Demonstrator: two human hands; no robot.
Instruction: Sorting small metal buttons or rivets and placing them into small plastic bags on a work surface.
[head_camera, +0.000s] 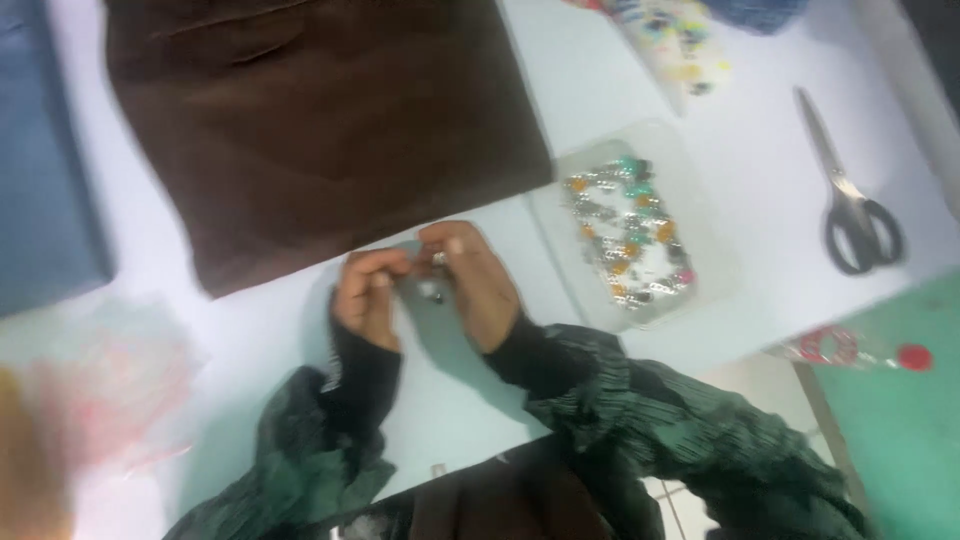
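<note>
Head view: both hands met over the pale table, fingertips pinched together on one tiny item.
Left hand (367, 295): fingers curled narrow, tips turned toward the other hand and touching the small bead piece.
Right hand (478, 280): fingers bent narrow, thumb and forefinger closed on the same piece.
Small bead piece (437, 262): held between the two hands, just above the table and near the brown cloth's lower edge; a dark bit hung below it, so its long axis ran roughly up and down, though blur hid its true shape.
Surface: white table (270, 330), its front edge by the person's dark green sleeves; a green floor patch showed at lower right.
Brown cloth (320, 130): lay flat just beyond the hands, covering the upper middle.
Clear tray (705, 230): right of the hands, holding mixed coloured beads.
Scissors (850, 195): well right, handles toward the person, blades pointing away.
Blue fabric (40, 170): along the left edge.
Clear plastic bag (110, 370): blurred, at lower left.
</note>
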